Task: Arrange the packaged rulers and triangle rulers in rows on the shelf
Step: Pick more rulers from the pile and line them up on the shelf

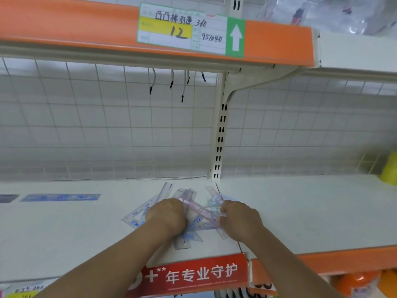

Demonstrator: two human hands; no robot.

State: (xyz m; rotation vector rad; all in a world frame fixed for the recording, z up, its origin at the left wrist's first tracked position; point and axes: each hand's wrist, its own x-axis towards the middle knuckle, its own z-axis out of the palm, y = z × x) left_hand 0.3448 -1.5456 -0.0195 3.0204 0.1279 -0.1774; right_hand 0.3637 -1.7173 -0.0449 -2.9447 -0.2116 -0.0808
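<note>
A loose heap of clear packaged rulers and triangle rulers (189,211) lies on the cream shelf (86,233) near its middle upright. My left hand (166,216) rests on the left of the heap with its fingers curled over the packs. My right hand (238,220) is on the right side and pinches the end of a pinkish packaged ruler (202,211) that spans between both hands. A long clear ruler (165,191) sticks out toward the back. Parts of the heap are hidden under my hands.
A blue flat pack (60,197) and a dark one (8,198) lie at the far left of the shelf. Above hangs an orange-edged shelf with a price label (182,31). A yellow object (390,168) sits at the right edge. A wire grid forms the back wall.
</note>
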